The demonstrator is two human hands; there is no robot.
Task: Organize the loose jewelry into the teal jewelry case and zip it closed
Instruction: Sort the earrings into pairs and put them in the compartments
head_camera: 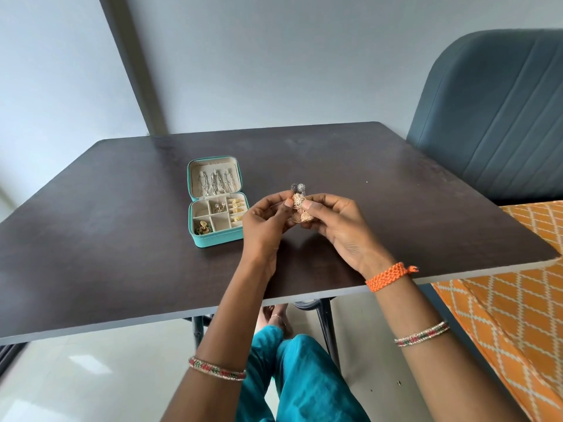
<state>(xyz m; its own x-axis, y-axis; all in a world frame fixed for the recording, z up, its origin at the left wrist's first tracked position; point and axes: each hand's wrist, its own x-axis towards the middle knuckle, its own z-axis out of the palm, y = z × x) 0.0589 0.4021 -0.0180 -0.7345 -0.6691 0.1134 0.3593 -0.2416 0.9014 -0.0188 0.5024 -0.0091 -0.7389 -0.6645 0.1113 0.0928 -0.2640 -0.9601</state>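
Observation:
The teal jewelry case (217, 239) lies open on the dark table (122, 239), left of my hands. Its lid holds silver chains, and its tray compartments hold gold rings, a small stud and a green-gold piece. Above the table's middle, my left hand (265, 222) and my right hand (332, 220) pinch a pair of rose-gold bell-shaped earrings (300, 210) between thumbs and fingers. Just behind my fingertips, a pair of silver-grey earrings (297, 187) lies on the table.
A blue-grey padded chair (493, 117) stands at the table's far right. Orange patterned fabric (524, 300) lies along the right edge. The table's front edge runs under my forearms, with my knees in teal trousers below.

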